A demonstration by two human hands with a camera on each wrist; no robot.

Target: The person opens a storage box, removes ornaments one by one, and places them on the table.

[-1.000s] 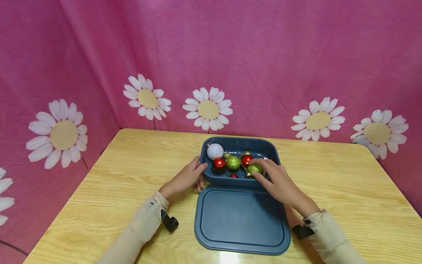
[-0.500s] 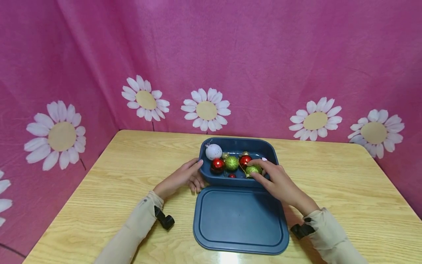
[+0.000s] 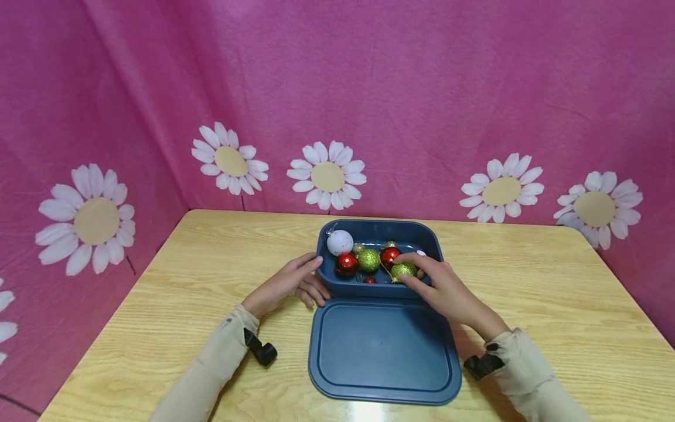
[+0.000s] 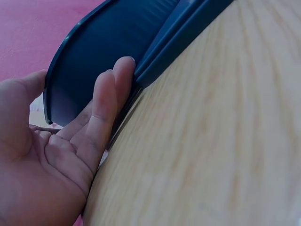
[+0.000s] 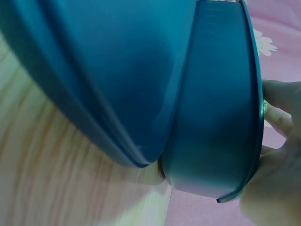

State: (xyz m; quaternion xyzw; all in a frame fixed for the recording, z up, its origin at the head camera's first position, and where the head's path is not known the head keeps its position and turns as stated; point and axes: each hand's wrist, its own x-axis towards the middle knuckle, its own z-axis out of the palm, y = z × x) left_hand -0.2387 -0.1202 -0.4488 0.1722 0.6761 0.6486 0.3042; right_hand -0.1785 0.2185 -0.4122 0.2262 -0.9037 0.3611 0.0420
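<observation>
Green glittery Christmas bauble [image 3: 403, 270] lies in the right part of a dark blue box [image 3: 379, 289], pinched between the thumb and fingers of my right hand [image 3: 448, 292]. In the right wrist view, the box wall [image 5: 216, 103] hides most of that grip. My left hand [image 3: 289, 283] rests at the box's left end. Its thumb touches the rim, and its fairly straight fingers [image 4: 101, 103] lie along the outside near the table. Also in the box are a white bauble [image 3: 340, 242], a red bauble [image 3: 346, 264], another green bauble [image 3: 368, 260] and another red bauble [image 3: 390, 256].
A flat blue lid [image 3: 385, 351] lies on the wooden table [image 3: 543, 281], just in front of the box. Behind the table hangs a pink curtain [image 3: 401, 105] printed with daisies. Small gold baubles [image 3: 358, 248] and a small red one [image 3: 370, 280] are in the box.
The left hand has shifted slightly left and its fingers have spread a little along the box's end. The right hand stays around the green bauble. The head view has drifted slightly.
</observation>
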